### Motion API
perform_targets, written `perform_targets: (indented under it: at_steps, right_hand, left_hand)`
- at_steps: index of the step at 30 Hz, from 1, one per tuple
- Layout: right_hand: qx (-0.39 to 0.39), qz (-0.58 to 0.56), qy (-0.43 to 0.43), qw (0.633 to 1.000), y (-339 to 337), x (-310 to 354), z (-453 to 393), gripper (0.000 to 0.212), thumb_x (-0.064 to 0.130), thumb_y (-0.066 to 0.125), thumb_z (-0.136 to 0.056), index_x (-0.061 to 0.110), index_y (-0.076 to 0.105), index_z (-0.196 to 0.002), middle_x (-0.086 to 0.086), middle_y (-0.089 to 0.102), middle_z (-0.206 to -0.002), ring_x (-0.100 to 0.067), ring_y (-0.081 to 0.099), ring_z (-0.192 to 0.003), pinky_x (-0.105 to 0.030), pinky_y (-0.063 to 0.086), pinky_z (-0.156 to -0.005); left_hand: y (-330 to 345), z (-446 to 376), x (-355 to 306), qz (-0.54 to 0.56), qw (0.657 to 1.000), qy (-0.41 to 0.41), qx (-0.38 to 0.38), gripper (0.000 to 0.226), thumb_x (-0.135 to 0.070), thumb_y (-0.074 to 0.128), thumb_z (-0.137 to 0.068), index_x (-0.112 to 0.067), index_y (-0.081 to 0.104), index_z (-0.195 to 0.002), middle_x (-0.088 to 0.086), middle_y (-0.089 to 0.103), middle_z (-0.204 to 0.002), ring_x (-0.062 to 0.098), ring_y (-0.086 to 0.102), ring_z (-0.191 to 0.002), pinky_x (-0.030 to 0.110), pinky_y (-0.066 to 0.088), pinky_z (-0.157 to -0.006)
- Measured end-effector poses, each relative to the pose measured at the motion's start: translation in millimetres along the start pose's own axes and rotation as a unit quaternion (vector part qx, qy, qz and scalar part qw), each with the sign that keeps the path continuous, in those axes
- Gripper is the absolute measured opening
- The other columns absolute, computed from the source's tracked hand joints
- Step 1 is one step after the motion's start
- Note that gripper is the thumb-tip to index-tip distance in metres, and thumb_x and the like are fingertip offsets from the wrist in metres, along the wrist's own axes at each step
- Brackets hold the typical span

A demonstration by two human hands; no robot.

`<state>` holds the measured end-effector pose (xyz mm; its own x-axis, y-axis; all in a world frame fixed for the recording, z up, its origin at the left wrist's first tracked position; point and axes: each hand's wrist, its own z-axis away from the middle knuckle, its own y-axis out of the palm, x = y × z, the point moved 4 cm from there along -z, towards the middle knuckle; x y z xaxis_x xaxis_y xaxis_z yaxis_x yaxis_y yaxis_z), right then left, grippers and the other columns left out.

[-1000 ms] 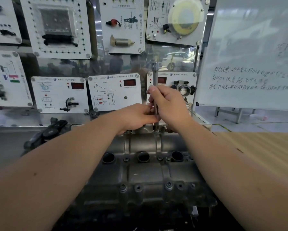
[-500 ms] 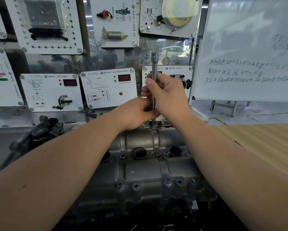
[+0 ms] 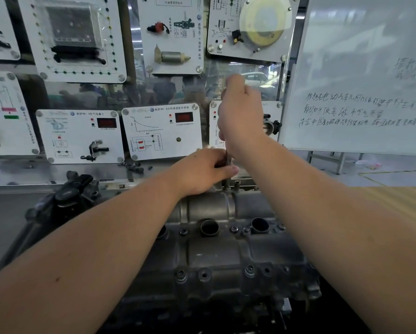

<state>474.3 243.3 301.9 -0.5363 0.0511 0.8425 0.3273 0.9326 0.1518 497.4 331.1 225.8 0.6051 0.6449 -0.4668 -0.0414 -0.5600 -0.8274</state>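
Note:
A grey metal engine cylinder head (image 3: 226, 251) lies in front of me, with round plug wells and several bolts along its top. A slim steel socket extension bar (image 3: 228, 162) stands upright on a bolt at the head's far edge. My right hand (image 3: 240, 116) grips the bar's upper part, covering its top end. My left hand (image 3: 202, 172) pinches the lower shaft just above the bolt. Most of the bar is hidden inside the two hands.
A display wall of white training panels (image 3: 162, 131) with sensors and red readouts stands right behind the engine. A whiteboard (image 3: 361, 75) with handwriting leans at the right. A black engine part (image 3: 72, 189) sits at the left, and a wooden tabletop (image 3: 399, 203) lies at the right.
My right hand has slid up the bar and now covers its top end, which stuck out before. My left hand stays low on the shaft. The view has tilted slightly.

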Motion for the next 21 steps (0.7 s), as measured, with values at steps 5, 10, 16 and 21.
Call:
perform_targets:
  at_steps: [5,10,16,21]
  right_hand:
    - [0.04,-0.012,0.058,0.997,0.2,-4.0,-6.8,0.026,0.025,0.037,-0.094,0.022,0.028,-0.07,0.0,0.021,-0.063,-0.018,0.016,-0.054,-0.025,0.018,-0.047]
    - [0.098,-0.063,0.085,0.99,-2.1,-5.2,-7.3,0.033,0.026,0.039,-0.095,0.023,0.029,-0.064,0.001,0.022,-0.059,-0.017,0.014,-0.048,-0.023,0.017,-0.046]
    - [0.178,-0.115,0.105,0.972,-6.8,-4.9,-8.0,0.044,0.031,0.036,-0.101,0.023,0.031,-0.058,0.006,0.023,-0.049,-0.013,0.015,-0.041,-0.02,0.017,-0.044]
    - [0.12,-0.016,0.113,0.986,-2.9,0.6,-6.6,0.038,0.03,0.04,-0.101,0.018,0.047,-0.066,0.001,0.043,-0.049,-0.016,0.034,-0.043,-0.031,0.031,-0.052]
  left_hand:
    - [0.3,1.2,-0.2,0.011,1.0,-0.002,-0.011,0.033,-0.043,0.059,-0.102,-0.013,0.066,-0.114,0.004,0.072,-0.105,0.022,0.068,-0.099,0.042,0.053,-0.094]
    - [1.7,-0.7,1.0,0.025,0.999,-0.001,-0.02,0.028,-0.043,0.059,-0.102,-0.017,0.068,-0.105,0.002,0.072,-0.098,0.02,0.068,-0.094,0.03,0.052,-0.081]
    - [1.5,2.4,1.2,0.095,0.995,-0.009,-0.007,0.021,-0.036,0.049,-0.108,-0.024,0.067,-0.11,-0.012,0.074,-0.108,0.001,0.066,-0.106,0.021,0.049,-0.091]
    - [0.2,2.7,-3.7,0.026,0.999,-0.008,-0.03,0.022,-0.037,0.051,-0.107,-0.022,0.066,-0.106,-0.015,0.071,-0.097,0.005,0.066,-0.095,0.026,0.05,-0.085]
